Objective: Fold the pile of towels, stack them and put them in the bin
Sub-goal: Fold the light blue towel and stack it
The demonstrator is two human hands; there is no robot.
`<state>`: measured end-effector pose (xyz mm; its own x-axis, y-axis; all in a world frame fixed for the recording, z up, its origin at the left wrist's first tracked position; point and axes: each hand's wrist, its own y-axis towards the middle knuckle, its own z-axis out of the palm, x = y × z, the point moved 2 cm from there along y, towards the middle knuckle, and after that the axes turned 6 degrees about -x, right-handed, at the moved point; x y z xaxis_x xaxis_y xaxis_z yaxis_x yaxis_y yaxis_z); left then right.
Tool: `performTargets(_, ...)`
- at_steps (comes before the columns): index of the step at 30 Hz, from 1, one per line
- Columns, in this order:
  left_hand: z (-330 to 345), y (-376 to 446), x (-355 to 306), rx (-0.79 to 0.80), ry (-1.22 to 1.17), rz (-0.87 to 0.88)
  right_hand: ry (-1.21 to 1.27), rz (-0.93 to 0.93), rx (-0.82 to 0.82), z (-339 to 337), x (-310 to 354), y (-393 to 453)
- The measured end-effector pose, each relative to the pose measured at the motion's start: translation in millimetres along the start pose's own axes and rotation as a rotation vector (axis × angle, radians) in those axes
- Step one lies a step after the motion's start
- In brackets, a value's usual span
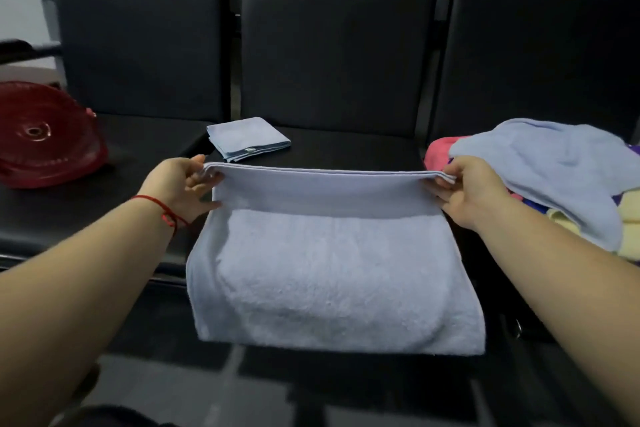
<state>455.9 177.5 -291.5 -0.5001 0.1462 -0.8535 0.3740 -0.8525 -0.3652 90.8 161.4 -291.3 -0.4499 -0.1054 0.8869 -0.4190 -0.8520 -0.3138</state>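
Head view, your left hand and right hand pinching the doubled top edge of the pale blue towel, which drapes over the black seat's front, folded blue towel behind it, unfolded towel pile at right, red bin at left.

Left hand and right hand pinch the pale blue towel's doubled top edge.

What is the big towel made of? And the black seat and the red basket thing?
Big towel: looks like soft terry cloth, pale blue, with a fuzzy looped surface. Black seat: probably leather or fake leather, smooth with a dull shine. Red basket: likely hard plastic, glossy with moulded ridges.
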Motion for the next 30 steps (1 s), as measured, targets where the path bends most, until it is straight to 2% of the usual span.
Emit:
performTargets(6, 23.6, 37.0, -7.2, 0.002, 0.039, 0.032, -0.115, -0.030, -0.008, 20.9, 7.8, 40.6)
performTargets(15, 43.8, 75.1, -5.0, -0.026, -0.013, 0.053, -0.099, -0.077, -0.056, 45.0, 10.5, 81.7)
performTargets(24, 18.6, 15.2, -2.1, -0.026, 0.028, 0.055, -0.097, -0.061, -0.038, 6.8, 9.3, 22.0)
performTargets(30, -14.1, -33.5, 1.9, 0.008, 0.196, 0.092, -0.175, -0.041, 0.020, -27.0, 2.3, -28.1)
